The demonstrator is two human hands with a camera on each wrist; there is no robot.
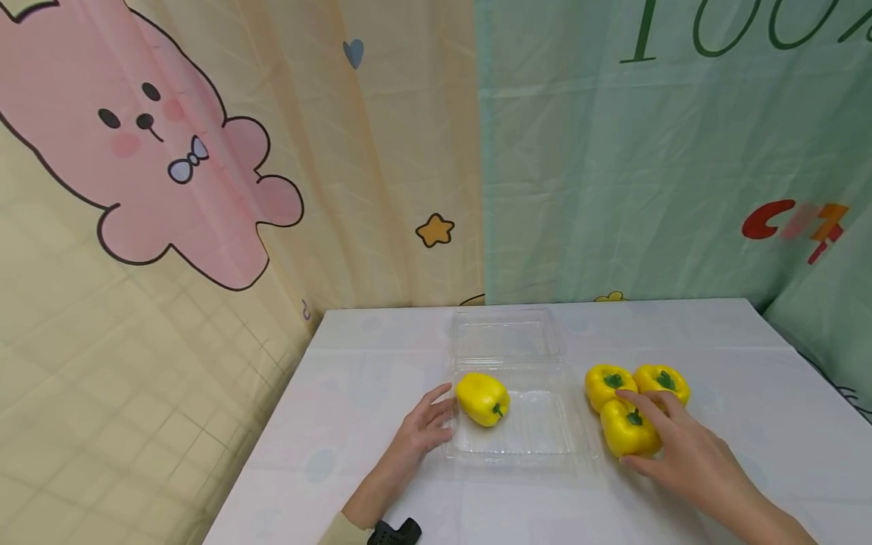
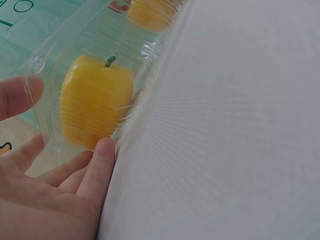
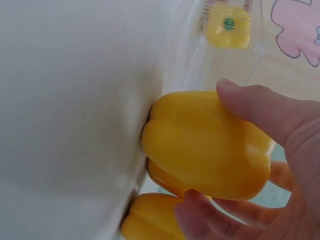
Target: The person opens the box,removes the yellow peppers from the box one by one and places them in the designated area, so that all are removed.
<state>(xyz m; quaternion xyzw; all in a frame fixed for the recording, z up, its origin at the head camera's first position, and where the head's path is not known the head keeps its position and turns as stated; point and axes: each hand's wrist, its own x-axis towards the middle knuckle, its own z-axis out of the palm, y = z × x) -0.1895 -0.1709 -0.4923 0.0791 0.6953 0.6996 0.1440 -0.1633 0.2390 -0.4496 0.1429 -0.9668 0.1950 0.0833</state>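
Note:
A yellow bell pepper (image 1: 482,399) with a green stem lies on its side at the left of a clear plastic clamshell box (image 1: 538,435). My left hand (image 1: 425,425) is at the box's left wall, fingers loosely extended; in the left wrist view its fingertips (image 2: 105,150) touch the clear wall beside that pepper. To the right of the box, my right hand (image 1: 688,450) holds the nearest bell pepper (image 1: 623,431) of a group of three, thumb on one side and fingers on the other. In the right wrist view this pepper (image 3: 200,145) hides part of the others.
Two more yellow bell peppers (image 1: 606,378) (image 1: 664,375) stand just behind the held one. The box's lid (image 1: 506,337) lies folded back toward the far edge of the white-covered table (image 1: 368,356). Printed curtains (image 1: 409,151) hang behind the table.

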